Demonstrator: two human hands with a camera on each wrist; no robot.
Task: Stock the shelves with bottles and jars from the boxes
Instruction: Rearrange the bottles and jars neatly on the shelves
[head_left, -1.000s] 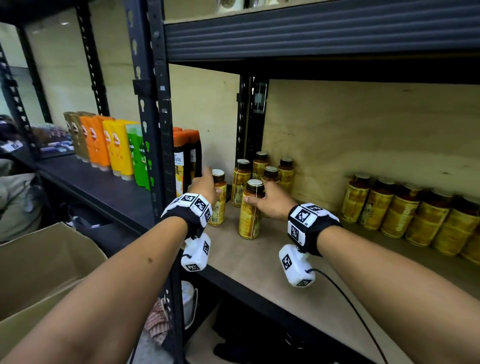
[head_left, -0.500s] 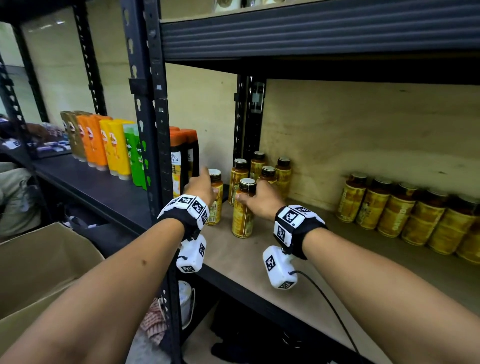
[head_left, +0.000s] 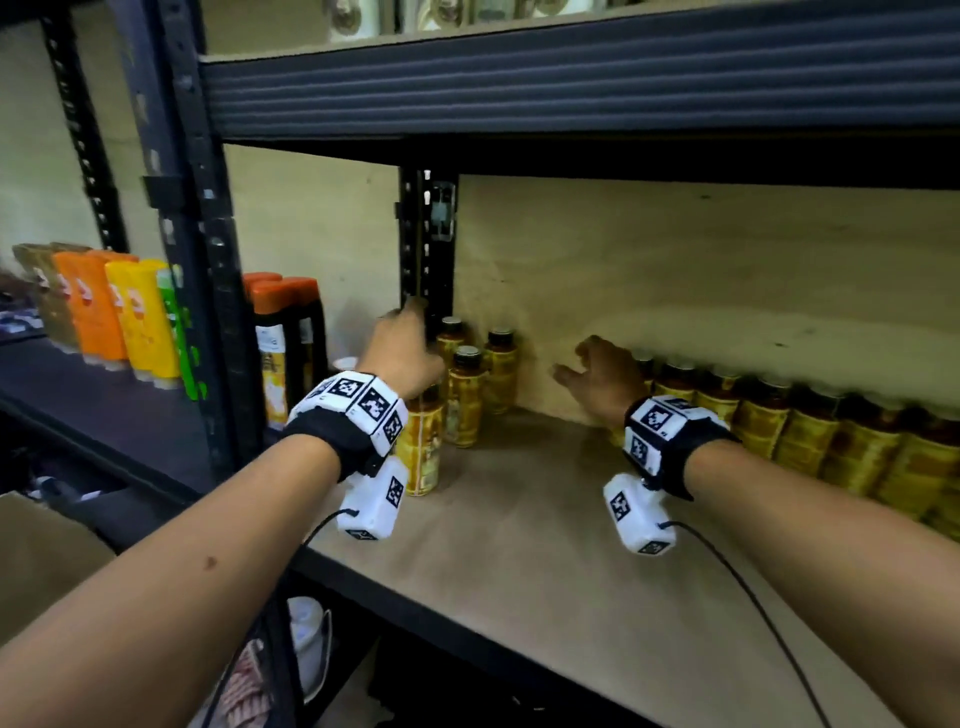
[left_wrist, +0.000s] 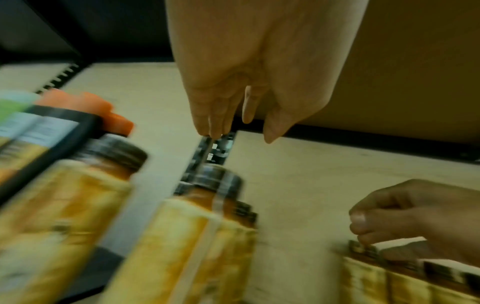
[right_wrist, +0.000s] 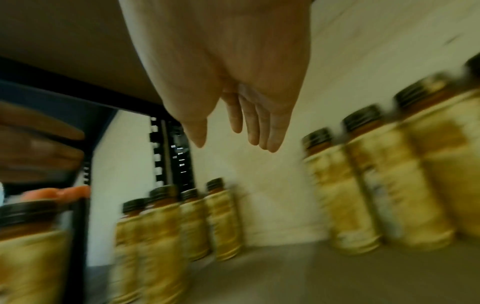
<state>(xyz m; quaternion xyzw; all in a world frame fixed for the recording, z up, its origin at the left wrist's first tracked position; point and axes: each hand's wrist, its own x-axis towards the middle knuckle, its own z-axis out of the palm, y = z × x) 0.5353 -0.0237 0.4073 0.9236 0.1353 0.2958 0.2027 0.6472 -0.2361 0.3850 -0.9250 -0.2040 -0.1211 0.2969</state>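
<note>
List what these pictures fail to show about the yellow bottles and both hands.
- Bottle labels: unreadable, motion blur in both wrist views.
- Front bottle: its cap is hidden behind the left hand in the head view.
- Bottle row: cut off by the head view's right edge, so the count is unknown.
- Right hand: blurred in the head view.

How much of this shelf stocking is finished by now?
Done: a cluster of yellow bottles stands in the shelf's back left corner, and a row of the same bottles lines the back wall on the right. In hand: nothing; the left hand and right hand are both free above the shelf. Left: the bare shelf front, with a cardboard box below.
</note>
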